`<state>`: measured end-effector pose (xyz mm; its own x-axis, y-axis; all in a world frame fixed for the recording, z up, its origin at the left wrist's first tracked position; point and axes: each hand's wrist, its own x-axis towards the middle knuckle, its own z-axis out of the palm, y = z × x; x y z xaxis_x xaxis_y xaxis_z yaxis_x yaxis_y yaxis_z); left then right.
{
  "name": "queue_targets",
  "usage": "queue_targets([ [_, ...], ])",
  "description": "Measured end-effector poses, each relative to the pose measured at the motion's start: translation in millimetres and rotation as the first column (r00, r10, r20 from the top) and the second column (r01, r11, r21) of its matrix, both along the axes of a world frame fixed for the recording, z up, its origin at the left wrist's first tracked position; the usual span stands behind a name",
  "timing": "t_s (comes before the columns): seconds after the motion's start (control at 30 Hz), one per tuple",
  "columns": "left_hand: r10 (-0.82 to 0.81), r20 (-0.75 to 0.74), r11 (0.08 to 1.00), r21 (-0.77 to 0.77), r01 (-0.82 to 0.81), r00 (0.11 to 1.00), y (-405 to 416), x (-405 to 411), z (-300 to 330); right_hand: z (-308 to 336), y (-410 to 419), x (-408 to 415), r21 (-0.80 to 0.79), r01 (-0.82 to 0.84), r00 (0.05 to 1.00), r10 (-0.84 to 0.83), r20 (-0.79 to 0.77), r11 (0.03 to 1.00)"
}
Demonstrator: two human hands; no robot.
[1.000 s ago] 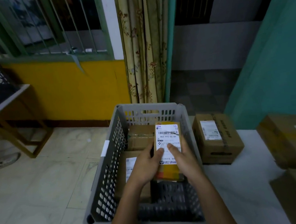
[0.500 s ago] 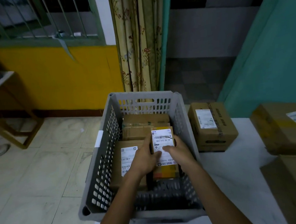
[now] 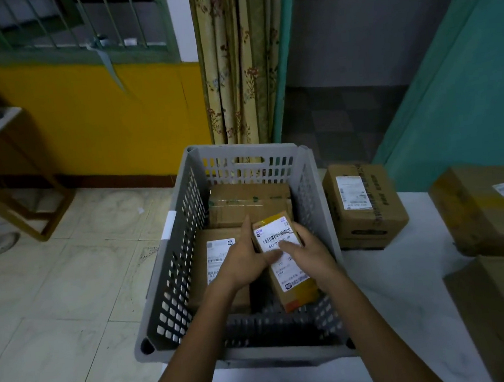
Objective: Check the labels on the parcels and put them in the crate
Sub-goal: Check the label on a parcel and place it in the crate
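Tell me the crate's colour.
The crate is light grey plastic with perforated walls; head view shows it.

Both hands point(image 3: 277, 254) on a labelled small parcel point(image 3: 285, 264) inside the grey crate point(image 3: 173, 278), two parcels point(image 3: 247, 205) beneath.

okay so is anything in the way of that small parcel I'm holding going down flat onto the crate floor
Nothing visible blocks it. The small parcel, held by the left hand and right hand, hangs tilted over the bare front-right floor of the grey crate. The labelled box lies to its left, the taped box behind.
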<state>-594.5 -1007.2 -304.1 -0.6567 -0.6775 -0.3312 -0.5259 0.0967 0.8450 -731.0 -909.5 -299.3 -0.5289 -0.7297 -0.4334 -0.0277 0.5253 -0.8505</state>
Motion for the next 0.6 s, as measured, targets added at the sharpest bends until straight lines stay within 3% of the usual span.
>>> queue_targets([
  [0.23,0.184,-0.048,0.981,0.074,-0.18,0.982,-11.1,17.5,26.3,16.9,0.9,3.4,-0.008,-0.225,0.957,0.22,-0.189,0.974],
  [0.4,0.379,-0.102,0.923,0.11,-0.368,0.92,-0.8,39.4,36.0,26.7,7.0,3.8,-0.033,-0.076,0.934,0.06,-0.352,0.997],
  [0.5,0.479,-0.128,0.876,0.135,-0.463,0.868,4.4,50.8,40.5,26.1,14.3,4.3,0.006,-0.041,0.956,0.041,-0.289,0.999],
  [0.6,0.435,-0.075,0.9,0.072,-0.431,0.897,6.5,59.6,45.6,26.8,18.2,14.1,-0.048,-0.031,0.988,0.023,-0.154,0.998],
])
